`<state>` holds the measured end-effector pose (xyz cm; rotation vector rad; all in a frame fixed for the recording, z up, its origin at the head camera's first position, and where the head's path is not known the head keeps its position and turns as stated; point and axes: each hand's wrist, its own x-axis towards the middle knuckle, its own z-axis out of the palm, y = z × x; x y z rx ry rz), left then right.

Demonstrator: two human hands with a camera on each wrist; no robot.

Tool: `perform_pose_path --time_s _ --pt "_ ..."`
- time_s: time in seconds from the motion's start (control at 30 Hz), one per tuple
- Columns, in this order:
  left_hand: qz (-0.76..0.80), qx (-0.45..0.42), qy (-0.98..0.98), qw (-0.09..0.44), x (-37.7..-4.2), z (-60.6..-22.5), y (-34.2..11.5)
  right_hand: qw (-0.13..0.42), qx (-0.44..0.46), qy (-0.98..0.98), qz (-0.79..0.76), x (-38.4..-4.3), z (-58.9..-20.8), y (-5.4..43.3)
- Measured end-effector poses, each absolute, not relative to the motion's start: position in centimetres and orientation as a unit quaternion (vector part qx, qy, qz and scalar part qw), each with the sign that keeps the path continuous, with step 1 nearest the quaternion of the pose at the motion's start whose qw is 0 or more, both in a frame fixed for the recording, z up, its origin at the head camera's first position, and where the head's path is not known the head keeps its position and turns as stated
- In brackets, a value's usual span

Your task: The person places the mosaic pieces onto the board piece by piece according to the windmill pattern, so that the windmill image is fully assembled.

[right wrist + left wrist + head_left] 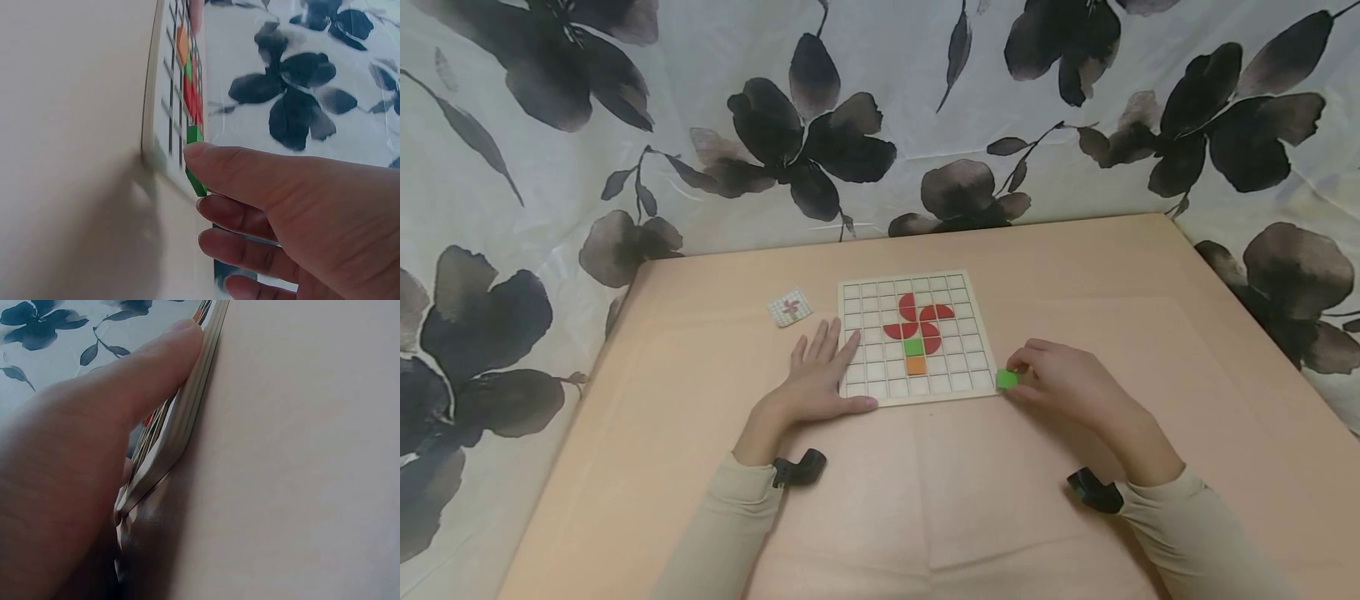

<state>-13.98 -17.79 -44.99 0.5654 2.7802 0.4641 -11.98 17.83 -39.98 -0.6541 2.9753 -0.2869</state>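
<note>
A white grid board [865, 375] lies on the table, bearing several red rounded tiles [907, 307] in a pinwheel shape. Below them sit a green square tile [913, 347] and an orange square tile [915, 365]. My left hand [823, 379] rests on the board's left edge with fingers spread, the thumb along its front corner. At the board's right front corner, my right hand [1067, 379] pinches another green square tile [1007, 379] between thumb and fingers. The right wrist view shows that tile [194, 178] tilted beside the board's edge.
A small card [790, 307] printed with a pinwheel pattern on a grid lies left of the board. The table [1075, 275] has a peach cover, and a floral cloth [925, 150] hangs behind it. Each wrist wears a black camera [1096, 492].
</note>
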Motion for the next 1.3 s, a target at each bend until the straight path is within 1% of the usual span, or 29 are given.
perform_pose_path --time_s 0.1,0.33,0.57,1.1,1.3 --pt "0.158 0.194 0.959 0.134 -14.0 -45.0 -17.8 0.043 -0.229 0.968 -0.093 -12.3 -39.9 16.1" --pt "0.158 0.197 0.959 0.13 -14.0 -45.1 -17.8 0.073 -0.255 0.96 -0.093 -12.7 -39.8 12.2" --pt "0.161 0.195 0.959 0.131 -14.0 -45.0 -17.8 0.063 -0.281 0.952 -0.098 -13.1 -40.7 9.5" --pt "0.159 0.191 0.959 0.136 -14.0 -44.8 -17.7 0.063 -0.274 0.953 -0.111 -13.8 -41.7 8.1" --pt "0.159 0.193 0.959 0.135 -14.0 -44.9 -17.7 0.054 -0.307 0.943 -0.115 -13.9 -42.0 8.2"
